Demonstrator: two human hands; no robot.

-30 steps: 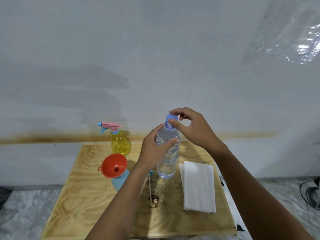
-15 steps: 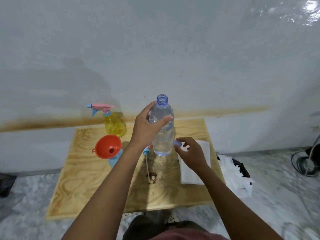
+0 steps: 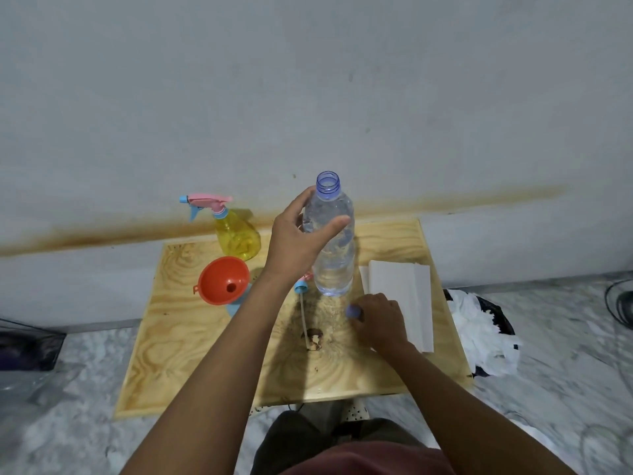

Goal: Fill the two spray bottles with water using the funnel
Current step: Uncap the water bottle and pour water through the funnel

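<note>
Left grip holds bottle, right grip pinches cap — plywood board, marble floor.

The person wears a dark maroon shirt over dark grey trousers. Both forearms are bare from the left hand and right hand as far up as shows.

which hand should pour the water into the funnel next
Left. The left hand grips the uncapped water bottle, and the funnel stands on that side in the blue spray bottle. The right hand is down at the board pinching the cap.
</note>
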